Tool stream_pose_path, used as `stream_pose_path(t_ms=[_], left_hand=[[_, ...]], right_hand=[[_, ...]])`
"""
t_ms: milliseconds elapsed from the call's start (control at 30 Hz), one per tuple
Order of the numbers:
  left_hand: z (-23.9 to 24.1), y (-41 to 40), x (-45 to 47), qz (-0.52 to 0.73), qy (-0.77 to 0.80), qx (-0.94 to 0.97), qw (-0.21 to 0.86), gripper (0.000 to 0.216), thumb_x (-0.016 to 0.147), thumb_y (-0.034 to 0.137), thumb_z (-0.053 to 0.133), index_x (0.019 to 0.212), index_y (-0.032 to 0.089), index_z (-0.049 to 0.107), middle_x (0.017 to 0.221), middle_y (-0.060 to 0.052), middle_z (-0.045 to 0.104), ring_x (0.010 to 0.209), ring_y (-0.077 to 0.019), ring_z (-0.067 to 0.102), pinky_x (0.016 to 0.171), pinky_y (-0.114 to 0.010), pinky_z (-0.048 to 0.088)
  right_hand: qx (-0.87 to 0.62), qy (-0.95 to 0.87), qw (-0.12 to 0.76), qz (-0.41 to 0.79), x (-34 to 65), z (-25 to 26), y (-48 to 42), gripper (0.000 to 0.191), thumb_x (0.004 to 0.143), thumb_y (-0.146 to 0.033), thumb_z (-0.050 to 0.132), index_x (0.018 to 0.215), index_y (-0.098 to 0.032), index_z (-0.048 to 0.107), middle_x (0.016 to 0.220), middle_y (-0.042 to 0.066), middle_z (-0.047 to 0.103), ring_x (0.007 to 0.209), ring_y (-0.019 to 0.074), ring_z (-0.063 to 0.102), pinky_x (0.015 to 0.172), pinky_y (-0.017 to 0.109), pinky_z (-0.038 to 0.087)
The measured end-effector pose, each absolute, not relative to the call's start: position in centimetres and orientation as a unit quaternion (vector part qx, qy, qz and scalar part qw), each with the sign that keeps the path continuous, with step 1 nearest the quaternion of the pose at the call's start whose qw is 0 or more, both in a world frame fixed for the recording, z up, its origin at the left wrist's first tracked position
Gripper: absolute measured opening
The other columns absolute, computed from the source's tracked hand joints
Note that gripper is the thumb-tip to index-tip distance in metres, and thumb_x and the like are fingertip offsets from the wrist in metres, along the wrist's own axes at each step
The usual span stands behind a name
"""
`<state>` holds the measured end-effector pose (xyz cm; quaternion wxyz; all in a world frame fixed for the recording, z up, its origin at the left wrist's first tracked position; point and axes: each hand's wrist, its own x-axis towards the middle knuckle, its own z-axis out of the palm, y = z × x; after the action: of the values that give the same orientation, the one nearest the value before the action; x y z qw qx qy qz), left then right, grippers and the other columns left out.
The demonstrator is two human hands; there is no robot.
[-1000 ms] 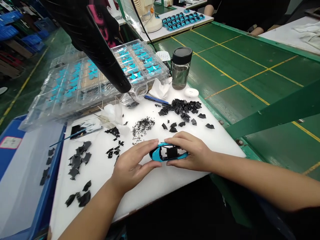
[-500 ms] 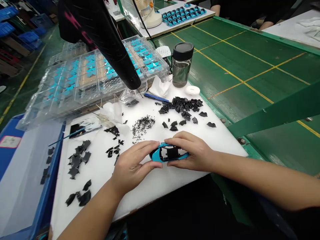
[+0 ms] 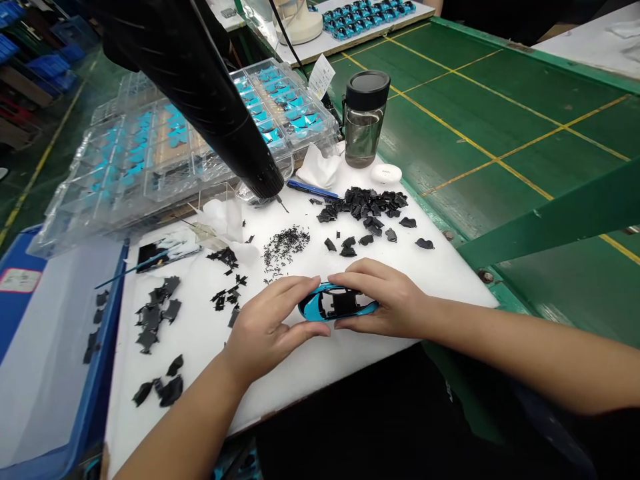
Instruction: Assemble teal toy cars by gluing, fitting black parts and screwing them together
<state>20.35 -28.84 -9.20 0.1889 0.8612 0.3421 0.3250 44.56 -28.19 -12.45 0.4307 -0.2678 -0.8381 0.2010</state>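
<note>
White foam board (image 3: pixel 440 283) | blue car body (image 3: pixel 313 308), long axis sideways (nose unclear) | hands (image 3: pixel 267 330) (image 3: pixel 385 298) clasping both ends

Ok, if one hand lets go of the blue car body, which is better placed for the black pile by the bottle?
Probably the right. The right hand holds one end of the blue model car body, closer to the heap of black pieces. The left hand holds the other end, farther away.

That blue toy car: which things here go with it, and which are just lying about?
Seem to go with it: blue toy car, left hand, right hand, black plastic pieces, tiny black pins.
Just lying about: glass bottle, white tissue, blue pen.
</note>
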Motion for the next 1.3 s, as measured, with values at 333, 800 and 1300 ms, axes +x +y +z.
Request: stream_pose_path(t_ms=[333,800,1300], left_hand=[[-8.73,-29.08,20.74,0.332,0.343,0.861,0.175,0.053,0.079,0.036,0.078,0.129,0.024,0.063,0.106,-0.009,0.074,0.094,-0.0211,0.072,0.085,-0.029,0.06],[-8.94,-29.37,20.52,0.329,0.349,0.856,0.19,0.057,0.077,0.031,0.08,0.131,0.025,0.062,0.11,-0.008,0.072,0.1,-0.0211,0.07,0.09,-0.03,0.058],[-8.98,-29.38,20.5,0.319,0.348,0.863,0.179,0.056,0.078,0.031,0.08,0.13,0.024,0.061,0.11,-0.009,0.072,0.1,-0.0208,0.07,0.09,-0.029,0.058]], right_hand=[[-0.267,-0.84,0.429,0.197,44.45,-12.48,-28.2,0.054,0.087,-0.042,0.072,0.131,-0.014,0.055,0.096,0.012,0.062,0.083,0.021,0.062,0.071,0.032,0.056],[-0.266,-0.842,0.428,0.191,44.53,-12.53,-28.26,0.054,0.087,-0.042,0.072,0.131,-0.015,0.055,0.098,0.012,0.062,0.085,0.0211,0.062,0.073,0.032,0.056],[-0.267,-0.839,0.431,0.196,44.46,-12.36,-28.34,0.052,0.086,-0.042,0.073,0.127,-0.013,0.058,0.096,0.012,0.062,0.083,0.0206,0.063,0.072,0.032,0.056]])
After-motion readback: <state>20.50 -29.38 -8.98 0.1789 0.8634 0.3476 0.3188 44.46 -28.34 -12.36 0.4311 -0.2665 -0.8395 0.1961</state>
